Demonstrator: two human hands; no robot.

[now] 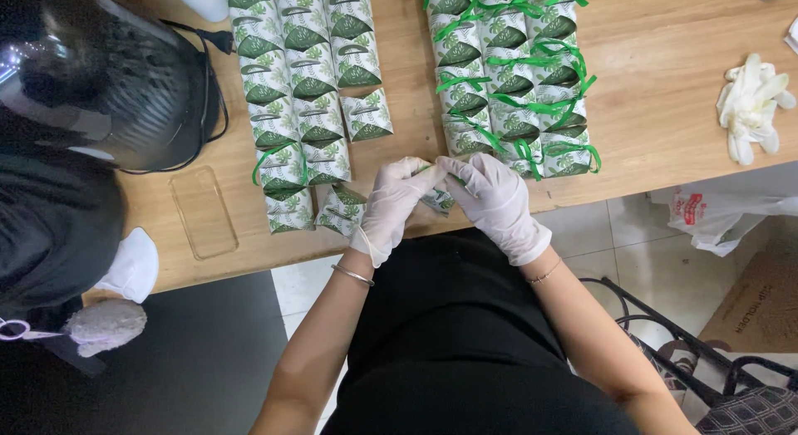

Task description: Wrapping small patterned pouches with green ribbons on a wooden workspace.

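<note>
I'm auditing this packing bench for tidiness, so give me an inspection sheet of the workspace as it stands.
Surface: wooden table, bare wood between the groups.
Job's things: small leaf-print box between both hands; untied boxes in rows at the left; ribbon-tied boxes at the right.
Clutter: clear phone case, spare gloves, white cup.
Grippers: left hand and right hand, both in white gloves, pinching the box.
Cables: black cord beside the dark helmet.
Surroundings: tiled floor, plastic bag, cardboard.
</note>
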